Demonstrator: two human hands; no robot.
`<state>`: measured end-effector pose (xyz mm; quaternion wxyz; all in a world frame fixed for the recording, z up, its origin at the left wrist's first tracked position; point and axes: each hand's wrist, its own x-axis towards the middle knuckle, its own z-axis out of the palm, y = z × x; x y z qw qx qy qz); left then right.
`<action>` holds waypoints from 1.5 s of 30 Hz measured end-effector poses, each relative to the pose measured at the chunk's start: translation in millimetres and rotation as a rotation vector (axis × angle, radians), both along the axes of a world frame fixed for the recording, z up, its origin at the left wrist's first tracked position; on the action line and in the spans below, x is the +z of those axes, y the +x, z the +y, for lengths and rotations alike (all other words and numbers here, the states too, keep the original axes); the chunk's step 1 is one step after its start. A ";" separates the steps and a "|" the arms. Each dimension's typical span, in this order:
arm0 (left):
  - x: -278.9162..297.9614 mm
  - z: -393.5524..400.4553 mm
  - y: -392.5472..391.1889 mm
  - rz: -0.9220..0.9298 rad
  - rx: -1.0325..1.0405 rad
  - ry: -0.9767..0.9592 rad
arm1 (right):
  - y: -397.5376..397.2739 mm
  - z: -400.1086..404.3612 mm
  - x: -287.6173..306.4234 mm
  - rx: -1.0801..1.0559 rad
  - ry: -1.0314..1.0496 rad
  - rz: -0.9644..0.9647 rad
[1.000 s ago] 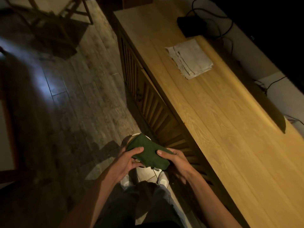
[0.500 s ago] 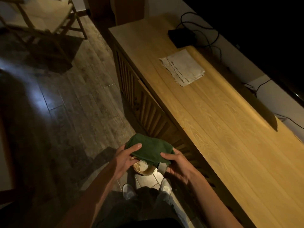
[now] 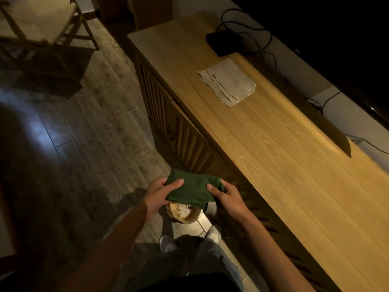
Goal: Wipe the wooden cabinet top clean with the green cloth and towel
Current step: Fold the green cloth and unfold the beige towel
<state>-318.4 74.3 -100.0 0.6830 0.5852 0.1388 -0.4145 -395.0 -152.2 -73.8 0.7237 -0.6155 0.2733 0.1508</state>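
I hold a folded dark green cloth (image 3: 192, 190) between both hands, in front of the cabinet and over the floor. My left hand (image 3: 157, 194) grips its left edge with the thumb on top. My right hand (image 3: 228, 196) grips its right edge the same way. The long wooden cabinet top (image 3: 294, 165) runs along my right, pale and bare in its near half. A folded grey-white towel (image 3: 228, 82) lies on the cabinet top towards its far end, apart from my hands.
A round bowl (image 3: 184, 212) sits on the floor under the cloth, by my shoes. A black box (image 3: 223, 43) with cables stands at the cabinet's far end. A dark screen runs along the wall at right. A wooden chair (image 3: 42, 24) stands far left.
Both hands have lifted the green cloth slightly and spread it flatter, uncovering the bowl below. The view has tilted up, showing more of the cabinet's far end.
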 end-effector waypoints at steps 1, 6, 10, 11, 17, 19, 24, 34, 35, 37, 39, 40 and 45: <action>0.8 -1.8 0.6 -0.025 0.000 0.016 | 0.3 1.2 -4.1 -0.022 -0.046 -0.002; 6.6 -12.3 5.2 -0.121 0.002 0.041 | 5.0 8.0 -19.4 -0.113 -0.322 -0.054; 10.5 -25.3 17.5 -0.170 -0.004 0.067 | 12.8 8.3 -23.0 -0.168 -0.498 -0.065; 9.9 -29.1 22.3 -0.181 -0.012 0.074 | 15.5 7.2 -23.6 -0.186 -0.528 -0.068; 2.3 -52.3 71.6 -0.230 -0.060 0.145 | 48.5 -10.0 -29.4 -0.259 -0.542 -0.103; -1.0 -62.3 89.9 -0.252 -0.054 0.184 | 63.4 -17.6 -29.2 -0.271 -0.523 -0.103; 0.9 -89.9 139.6 -0.355 -0.120 0.291 | 101.4 -31.5 -27.7 -0.348 -0.415 -0.086; -1.2 -134.3 245.2 -0.450 -0.162 0.408 | 182.6 -51.6 -31.6 -0.409 -0.422 -0.037; -2.6 -136.5 256.1 -0.444 -0.176 0.419 | 191.8 -52.1 -32.9 -0.419 -0.423 -0.026; -4.9 -139.0 276.9 -0.432 -0.184 0.434 | 210.6 -52.0 -35.3 -0.436 -0.439 -0.005; -8.0 -140.8 297.4 -0.418 -0.210 0.437 | 228.6 -50.8 -37.0 -0.468 -0.446 0.020; -10.1 -141.7 307.9 -0.415 -0.230 0.439 | 237.2 -49.9 -37.1 -0.486 -0.446 0.034; -17.8 -146.0 355.1 -0.498 -0.365 0.487 | 276.0 -49.3 -43.9 -0.502 -0.485 0.117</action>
